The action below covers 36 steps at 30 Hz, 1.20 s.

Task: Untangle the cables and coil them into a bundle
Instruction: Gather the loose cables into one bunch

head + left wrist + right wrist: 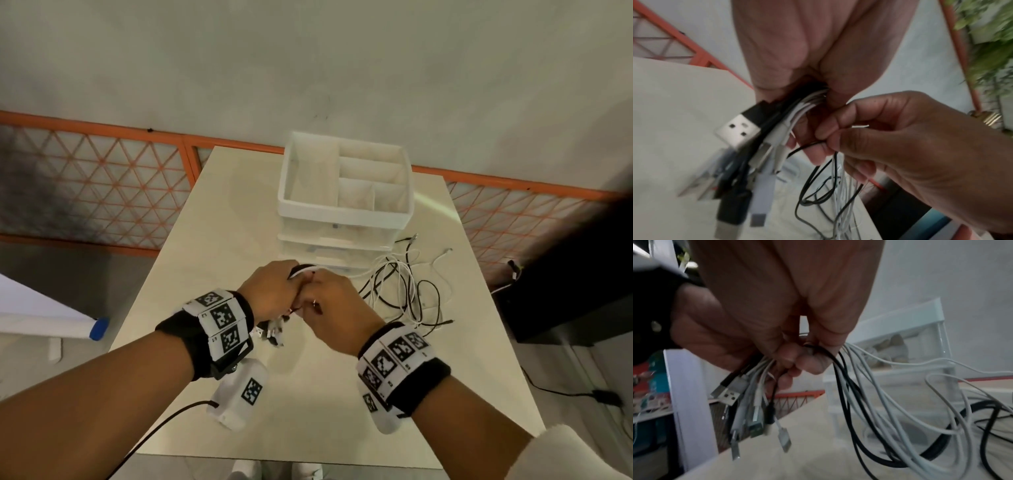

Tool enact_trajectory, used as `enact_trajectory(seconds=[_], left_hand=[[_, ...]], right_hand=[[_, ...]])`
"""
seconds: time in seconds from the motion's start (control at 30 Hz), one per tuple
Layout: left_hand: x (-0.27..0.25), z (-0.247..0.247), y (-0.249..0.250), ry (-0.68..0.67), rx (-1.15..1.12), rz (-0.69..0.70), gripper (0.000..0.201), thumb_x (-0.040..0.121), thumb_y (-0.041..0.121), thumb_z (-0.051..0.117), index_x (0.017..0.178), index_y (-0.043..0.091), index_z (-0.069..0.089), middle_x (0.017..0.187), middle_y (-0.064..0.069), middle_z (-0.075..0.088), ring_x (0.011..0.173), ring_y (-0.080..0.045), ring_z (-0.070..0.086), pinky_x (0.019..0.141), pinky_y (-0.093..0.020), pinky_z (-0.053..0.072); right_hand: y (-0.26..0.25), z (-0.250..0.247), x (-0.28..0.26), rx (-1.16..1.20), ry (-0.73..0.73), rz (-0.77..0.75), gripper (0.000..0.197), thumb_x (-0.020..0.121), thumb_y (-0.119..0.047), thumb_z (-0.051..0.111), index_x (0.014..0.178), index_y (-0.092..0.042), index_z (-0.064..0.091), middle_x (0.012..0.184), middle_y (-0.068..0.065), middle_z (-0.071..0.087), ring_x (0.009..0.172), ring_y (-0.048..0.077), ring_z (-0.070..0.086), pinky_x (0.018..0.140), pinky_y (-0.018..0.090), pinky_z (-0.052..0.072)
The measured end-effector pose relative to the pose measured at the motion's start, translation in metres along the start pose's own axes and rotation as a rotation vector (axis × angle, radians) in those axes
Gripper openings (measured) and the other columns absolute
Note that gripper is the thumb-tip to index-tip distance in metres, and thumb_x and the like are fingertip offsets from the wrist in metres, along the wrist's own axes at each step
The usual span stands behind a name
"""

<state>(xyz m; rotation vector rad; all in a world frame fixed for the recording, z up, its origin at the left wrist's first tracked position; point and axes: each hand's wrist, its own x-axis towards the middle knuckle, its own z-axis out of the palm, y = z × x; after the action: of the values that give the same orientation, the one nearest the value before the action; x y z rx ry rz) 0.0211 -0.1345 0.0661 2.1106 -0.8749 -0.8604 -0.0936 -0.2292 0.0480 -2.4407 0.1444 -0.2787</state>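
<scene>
Above the beige table (308, 404), my two hands meet around a bundle of black and white cables (301, 271). My left hand (274, 291) grips the bundle in its fist, and several USB plugs (740, 128) hang below it. Touching it from the right, my right hand (337, 305) pinches the cable strands (840, 363) between thumb and fingers. From there the loose lengths (400, 287) trail to the right and lie in tangled loops on the table. In the right wrist view, the left hand (701, 334) sits left of my right hand's fingertips (807, 363).
A white organizer (342, 209) with open compartments and drawers stands at the table's far middle, just behind the hands. An orange lattice railing (102, 178) runs behind the table. A dark cabinet (565, 301) stands off the right edge.
</scene>
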Motion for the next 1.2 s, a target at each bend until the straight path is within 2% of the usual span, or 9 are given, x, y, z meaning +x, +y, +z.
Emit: enact_trajectory(seconds=[0.1, 0.37, 0.47, 0.6, 0.67, 0.77, 0.93, 1.1, 1.2], left_hand=[[0.001, -0.012, 0.026, 0.036, -0.015, 0.067, 0.033, 0.101, 0.036, 0.043, 0.085, 0.013, 0.06, 0.07, -0.007, 0.069, 0.058, -0.021, 0.062, 0.067, -0.035, 0.05], [-0.009, -0.052, 0.08, -0.036, -0.029, 0.152, 0.062, 0.09, 0.059, 0.056, 0.089, -0.003, 0.061, 0.06, 0.002, 0.04, 0.052, -0.015, 0.035, 0.054, -0.028, 0.032], [-0.013, -0.054, 0.091, -0.146, 0.003, 0.254, 0.045, 0.091, 0.047, 0.062, 0.102, 0.003, 0.066, 0.06, 0.006, 0.046, 0.042, -0.004, 0.038, 0.046, -0.016, 0.033], [-0.018, -0.051, 0.104, -0.202, 0.027, 0.382, 0.018, 0.096, 0.025, 0.062, 0.105, 0.013, 0.071, 0.052, 0.02, 0.056, 0.042, 0.005, 0.044, 0.045, -0.006, 0.032], [-0.021, -0.055, 0.106, -0.165, -0.025, 0.427, 0.02, 0.093, 0.031, 0.064, 0.105, 0.018, 0.073, 0.064, 0.016, 0.064, 0.05, 0.003, 0.047, 0.054, -0.012, 0.037], [-0.022, -0.072, 0.106, 0.0, -0.262, 0.407, 0.023, 0.088, 0.039, 0.066, 0.095, 0.018, 0.075, 0.061, 0.012, 0.059, 0.056, -0.011, 0.04, 0.055, -0.025, 0.038], [-0.011, -0.1, 0.094, 0.278, -0.554, 0.381, 0.029, 0.093, 0.036, 0.063, 0.081, 0.01, 0.07, 0.054, 0.006, 0.027, 0.049, -0.013, 0.023, 0.046, -0.023, 0.03], [-0.001, -0.105, 0.075, 0.428, -0.456, 0.256, 0.03, 0.094, 0.035, 0.062, 0.082, 0.01, 0.069, 0.054, 0.005, 0.032, 0.041, -0.006, 0.031, 0.046, -0.022, 0.033], [0.002, -0.106, 0.066, 0.479, -0.434, 0.187, 0.031, 0.095, 0.038, 0.061, 0.08, 0.011, 0.069, 0.06, 0.001, 0.034, 0.05, -0.013, 0.034, 0.048, -0.024, 0.034]], right_hand=[[-0.017, -0.026, 0.001, 0.067, 0.167, 0.004, 0.013, 0.078, 0.005, 0.074, 0.077, -0.008, 0.075, 0.082, -0.022, 0.056, 0.072, -0.015, 0.052, 0.068, 0.0, 0.036], [-0.003, -0.086, -0.001, -0.042, 0.374, 0.36, 0.044, 0.076, -0.02, 0.081, 0.11, -0.018, 0.053, 0.1, -0.002, 0.054, 0.078, 0.007, 0.052, 0.067, 0.021, 0.04], [-0.01, -0.097, 0.002, -0.237, 0.363, 0.289, 0.06, 0.072, -0.028, 0.08, 0.126, -0.023, 0.054, 0.12, 0.003, 0.047, 0.106, 0.02, 0.054, 0.086, 0.03, 0.046], [-0.019, -0.098, 0.01, -0.396, 0.417, 0.093, 0.036, 0.071, -0.03, 0.067, 0.107, -0.025, 0.07, 0.103, 0.005, 0.06, 0.092, 0.028, 0.059, 0.076, 0.04, 0.048], [-0.005, -0.101, 0.012, -0.323, 0.387, 0.198, 0.012, 0.082, -0.032, 0.063, 0.072, -0.025, 0.061, 0.076, 0.002, 0.06, 0.075, 0.031, 0.059, 0.07, 0.041, 0.049], [0.035, -0.1, -0.002, -0.218, 0.329, 0.514, 0.044, 0.087, -0.032, 0.066, 0.052, -0.025, 0.041, 0.062, 0.002, 0.051, 0.07, 0.032, 0.055, 0.067, 0.034, 0.041], [0.104, -0.087, -0.036, -0.259, 0.202, 0.894, 0.028, 0.094, -0.034, 0.061, 0.116, -0.02, 0.071, 0.114, 0.017, 0.069, 0.104, 0.035, 0.066, 0.088, 0.035, 0.054], [0.117, -0.129, -0.03, -0.115, 0.418, 1.029, 0.023, 0.097, -0.026, 0.057, 0.076, -0.016, 0.059, 0.079, 0.01, 0.075, 0.082, 0.031, 0.073, 0.078, 0.039, 0.06], [0.11, -0.158, -0.023, -0.075, 0.778, 0.791, 0.01, 0.097, -0.021, 0.056, 0.097, -0.021, 0.067, 0.086, 0.003, 0.07, 0.087, 0.027, 0.065, 0.077, 0.035, 0.05]])
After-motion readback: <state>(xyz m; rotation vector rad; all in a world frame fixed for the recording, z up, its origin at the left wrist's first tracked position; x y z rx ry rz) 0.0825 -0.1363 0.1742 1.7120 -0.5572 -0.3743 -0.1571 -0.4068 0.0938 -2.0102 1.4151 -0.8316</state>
